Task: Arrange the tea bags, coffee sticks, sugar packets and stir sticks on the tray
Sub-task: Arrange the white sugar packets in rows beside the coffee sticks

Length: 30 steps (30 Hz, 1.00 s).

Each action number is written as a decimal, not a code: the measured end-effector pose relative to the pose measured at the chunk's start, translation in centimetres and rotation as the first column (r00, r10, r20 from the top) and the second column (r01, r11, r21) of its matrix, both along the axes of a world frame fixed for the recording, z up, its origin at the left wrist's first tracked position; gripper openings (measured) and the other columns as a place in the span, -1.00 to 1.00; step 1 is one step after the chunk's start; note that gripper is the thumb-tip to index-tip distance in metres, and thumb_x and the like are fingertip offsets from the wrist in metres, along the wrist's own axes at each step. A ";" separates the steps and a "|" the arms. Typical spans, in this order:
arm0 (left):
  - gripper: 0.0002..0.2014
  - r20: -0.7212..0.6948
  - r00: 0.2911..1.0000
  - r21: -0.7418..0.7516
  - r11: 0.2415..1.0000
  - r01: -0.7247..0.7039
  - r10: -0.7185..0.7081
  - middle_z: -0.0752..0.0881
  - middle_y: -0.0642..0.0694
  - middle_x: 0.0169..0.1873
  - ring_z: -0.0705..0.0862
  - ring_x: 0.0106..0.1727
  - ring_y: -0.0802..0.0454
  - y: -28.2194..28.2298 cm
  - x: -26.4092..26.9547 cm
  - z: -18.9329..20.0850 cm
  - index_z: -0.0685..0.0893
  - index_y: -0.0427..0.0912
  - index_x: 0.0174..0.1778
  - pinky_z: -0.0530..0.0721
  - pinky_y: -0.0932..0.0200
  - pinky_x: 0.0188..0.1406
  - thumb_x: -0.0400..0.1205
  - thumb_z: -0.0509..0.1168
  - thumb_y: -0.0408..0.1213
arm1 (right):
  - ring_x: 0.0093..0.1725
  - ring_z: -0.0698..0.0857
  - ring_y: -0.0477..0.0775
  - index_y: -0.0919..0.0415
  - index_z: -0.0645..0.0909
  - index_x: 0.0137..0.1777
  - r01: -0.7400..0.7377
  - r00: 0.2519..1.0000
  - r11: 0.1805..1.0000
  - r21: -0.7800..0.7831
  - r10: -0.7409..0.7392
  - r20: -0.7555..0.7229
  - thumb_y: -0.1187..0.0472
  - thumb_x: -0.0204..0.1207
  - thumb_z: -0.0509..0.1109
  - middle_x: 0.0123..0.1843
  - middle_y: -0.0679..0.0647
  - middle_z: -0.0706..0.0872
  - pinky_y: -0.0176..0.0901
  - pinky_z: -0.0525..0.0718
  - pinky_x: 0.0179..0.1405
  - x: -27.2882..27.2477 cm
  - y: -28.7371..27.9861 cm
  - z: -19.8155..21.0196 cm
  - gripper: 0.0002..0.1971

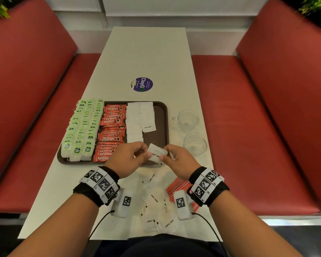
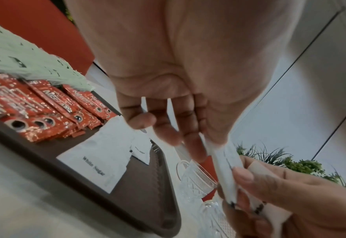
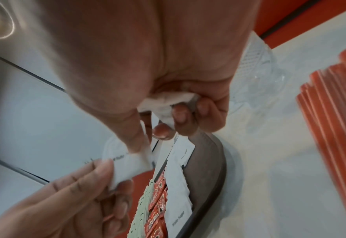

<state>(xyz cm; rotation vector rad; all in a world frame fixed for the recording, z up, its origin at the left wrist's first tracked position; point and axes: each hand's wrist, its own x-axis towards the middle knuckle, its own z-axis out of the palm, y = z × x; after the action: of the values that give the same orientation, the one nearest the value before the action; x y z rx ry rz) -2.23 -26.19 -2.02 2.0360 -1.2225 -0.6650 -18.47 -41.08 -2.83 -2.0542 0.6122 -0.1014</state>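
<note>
A brown tray [image 1: 162,115] holds rows of green tea bags [image 1: 82,125], red coffee sticks [image 1: 110,130] and white sugar packets [image 1: 137,119]. Above its near edge both hands hold white sugar packets [image 1: 157,154]. My left hand [image 1: 132,156] pinches one end of the packets [image 2: 227,165], with more packets tucked under its curled fingers. My right hand [image 1: 176,157] pinches the other end, and further packets [image 3: 168,103] are bunched in its palm. Loose sugar packets [image 1: 154,199] lie on the table beneath my wrists. Red stir sticks [image 1: 176,186] lie at the near right.
Two clear glass cups [image 1: 188,118] [image 1: 195,143] stand just right of the tray. A purple round sticker [image 1: 141,84] marks the white table [image 1: 148,52] beyond it. Red bench seats [image 1: 248,127] flank both sides.
</note>
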 end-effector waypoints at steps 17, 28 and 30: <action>-0.82 0.243 0.949 0.186 0.950 -0.250 0.202 0.73 0.04 -0.15 0.67 -0.05 0.01 -9.4 8.2 -3.0 0.81 -0.04 0.05 0.58 0.13 -0.05 0.61 0.47 -0.08 | -0.31 0.40 0.00 0.10 0.32 -0.14 0.087 0.996 0.981 0.175 -0.084 -0.027 0.01 0.49 0.21 -0.24 0.05 0.46 -0.05 0.44 -0.27 1.8 -1.8 1.2 -0.81; -0.77 0.404 0.905 0.385 0.873 -0.300 0.132 0.76 -0.01 0.04 0.69 0.10 -0.08 -12.7 10.9 -5.0 0.74 0.06 -0.02 0.64 0.06 0.05 0.51 0.52 0.05 | -0.21 0.79 0.27 0.28 0.55 -0.12 0.135 0.989 0.926 0.353 -0.146 0.004 0.34 0.54 0.23 -0.18 0.26 0.79 0.13 0.75 -0.14 2.2 -3.5 1.5 -0.92; -0.72 0.438 0.893 0.380 0.879 -0.289 0.105 0.71 -0.03 0.06 0.67 0.12 -0.10 -13.0 10.8 -4.6 0.65 0.08 -0.02 0.64 0.02 0.07 0.48 0.54 0.06 | -0.18 0.77 0.26 0.21 0.58 -0.11 0.138 0.990 0.942 0.305 -0.144 -0.002 0.27 0.53 0.27 -0.16 0.20 0.76 0.24 0.76 -0.09 2.2 -3.7 1.3 -0.93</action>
<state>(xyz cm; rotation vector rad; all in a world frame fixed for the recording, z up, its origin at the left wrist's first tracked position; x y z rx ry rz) 8.62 -39.21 -6.58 2.7472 -1.1239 -0.4514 -16.26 -44.78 -1.54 -1.7081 0.7161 -0.1039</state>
